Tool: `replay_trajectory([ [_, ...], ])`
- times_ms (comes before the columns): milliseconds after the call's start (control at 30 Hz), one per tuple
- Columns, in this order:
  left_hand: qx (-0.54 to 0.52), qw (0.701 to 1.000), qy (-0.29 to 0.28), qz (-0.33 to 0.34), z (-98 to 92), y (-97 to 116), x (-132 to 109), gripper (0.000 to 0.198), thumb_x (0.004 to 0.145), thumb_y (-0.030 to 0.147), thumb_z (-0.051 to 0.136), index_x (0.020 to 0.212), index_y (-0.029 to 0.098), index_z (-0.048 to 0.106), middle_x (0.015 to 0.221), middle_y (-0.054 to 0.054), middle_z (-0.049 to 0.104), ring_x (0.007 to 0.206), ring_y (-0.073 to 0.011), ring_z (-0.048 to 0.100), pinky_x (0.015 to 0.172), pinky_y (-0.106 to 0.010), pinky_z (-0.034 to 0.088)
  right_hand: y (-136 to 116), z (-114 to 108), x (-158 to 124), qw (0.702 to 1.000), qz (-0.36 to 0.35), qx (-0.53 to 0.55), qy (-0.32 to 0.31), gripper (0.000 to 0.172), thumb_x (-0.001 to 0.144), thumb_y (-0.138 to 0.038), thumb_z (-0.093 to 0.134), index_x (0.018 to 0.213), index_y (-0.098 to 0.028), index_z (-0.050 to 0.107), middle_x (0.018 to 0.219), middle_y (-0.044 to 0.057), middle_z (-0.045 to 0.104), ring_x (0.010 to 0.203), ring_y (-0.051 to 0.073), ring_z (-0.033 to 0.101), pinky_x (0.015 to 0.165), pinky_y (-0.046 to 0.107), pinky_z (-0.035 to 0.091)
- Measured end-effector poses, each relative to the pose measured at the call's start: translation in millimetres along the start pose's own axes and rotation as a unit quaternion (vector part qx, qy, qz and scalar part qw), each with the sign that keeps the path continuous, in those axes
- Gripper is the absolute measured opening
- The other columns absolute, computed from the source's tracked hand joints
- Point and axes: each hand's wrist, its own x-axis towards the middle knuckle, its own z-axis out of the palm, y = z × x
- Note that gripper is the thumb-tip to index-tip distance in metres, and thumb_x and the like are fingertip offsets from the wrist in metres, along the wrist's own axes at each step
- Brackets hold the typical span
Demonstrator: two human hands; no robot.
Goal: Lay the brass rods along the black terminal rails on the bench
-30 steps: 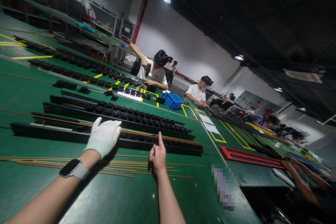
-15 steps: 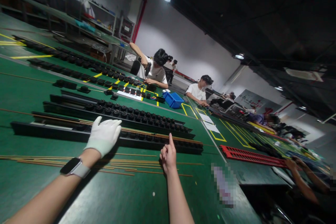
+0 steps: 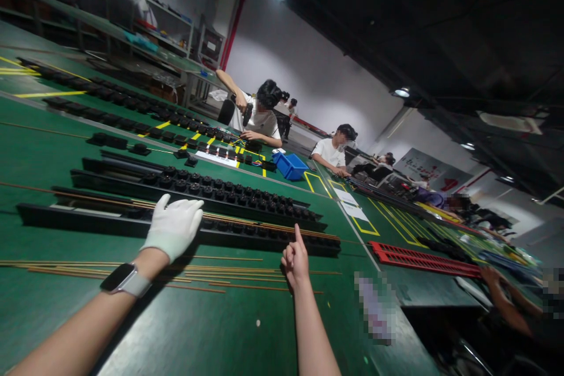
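My left hand (image 3: pixel 173 228), in a white glove, lies over thin brass-coloured rods (image 3: pixel 233 221) that run along a black channel (image 3: pixel 264 242). Its thumb and fingers are spread; the fingertips are partly hidden beyond the hand. To the right, my bare right hand (image 3: pixel 296 258) has its index finger stretched out at the same rods, with the tip at or very near them. The other fingers are curled in, and nothing shows in them. Small round black parts sit in rows in the channel. More loose rods (image 3: pixel 211 272) lie on the green table in front.
Behind stands another black channel with rows of black rollers (image 3: pixel 229 189). Farther back are a blue bin (image 3: pixel 289 165), white sheets (image 3: pixel 348 202) and strips of black parts (image 3: pixel 101 120). A red slotted frame (image 3: pixel 423 259) lies at right near another person's hands (image 3: pixel 497 285). Co-workers sit across the table.
My right hand has slid a little to the right along the rods, its index finger still extended. My left hand stays in place.
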Motion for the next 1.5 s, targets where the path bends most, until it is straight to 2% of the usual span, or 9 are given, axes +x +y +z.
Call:
replay_trajectory([
  [233,0.052,0.999,-0.007,0.011,-2.1,1,1,0.044,0.101,0.04,0.036,0.122,0.026,0.073,0.124,-0.01,0.077,0.116,-0.0303,0.068,0.125,-0.056,0.019,-10,-33,7,0.999,-0.02,0.004,0.034,0.095,0.08,-0.034,0.065,0.166,-0.026,0.026,0.049,-0.017,0.026,0.043,0.008,0.016,0.044,0.018,0.012],
  [500,0.043,0.999,-0.006,0.008,0.8,0,0,0.046,0.102,0.04,0.036,0.123,0.023,0.073,0.124,-0.011,0.076,0.117,-0.0317,0.067,0.125,-0.057,0.019,-20,-61,15,0.997,-0.026,0.011,0.076,0.099,0.076,-0.033,0.065,0.166,-0.027,0.025,0.049,-0.017,0.025,0.042,0.007,0.016,0.044,0.017,0.01],
  [800,0.042,0.999,-0.008,0.01,0.6,-1,0,0.048,0.102,0.04,0.034,0.123,0.021,0.073,0.125,-0.012,0.076,0.118,-0.0319,0.067,0.126,-0.057,0.017,-30,-97,20,0.996,-0.032,0.0,0.08,0.097,0.076,-0.029,0.066,0.165,-0.026,0.027,0.051,-0.017,0.027,0.043,0.007,0.018,0.043,0.018,0.011],
  [967,0.018,1.0,-0.008,0.002,-0.5,1,0,0.047,0.101,0.041,0.036,0.122,0.022,0.074,0.123,-0.012,0.076,0.117,-0.0313,0.068,0.126,-0.056,0.016,-38,-116,26,0.993,-0.037,-0.027,0.107,0.094,0.077,-0.032,0.068,0.163,-0.026,0.032,0.051,-0.017,0.027,0.041,0.006,0.02,0.043,0.017,0.013],
  [1167,0.005,1.0,-0.012,0.003,-3.1,2,1,0.047,0.101,0.039,0.037,0.123,0.019,0.074,0.125,-0.014,0.076,0.118,-0.0325,0.067,0.126,-0.058,0.016,-47,-143,31,0.994,-0.024,-0.028,0.103,0.093,0.076,-0.03,0.07,0.162,-0.032,0.034,0.051,-0.017,0.026,0.039,0.006,0.023,0.042,0.015,0.013],
  [1500,-0.002,1.0,-0.013,0.002,1.5,-1,1,0.044,0.1,0.038,0.041,0.125,0.021,0.073,0.125,-0.014,0.075,0.12,-0.032,0.066,0.126,-0.058,0.015,-66,-168,36,0.986,-0.038,-0.049,0.154,0.091,0.07,-0.028,0.068,0.158,-0.026,0.042,0.05,-0.018,0.027,0.039,0.005,0.02,0.041,0.015,0.014],
])
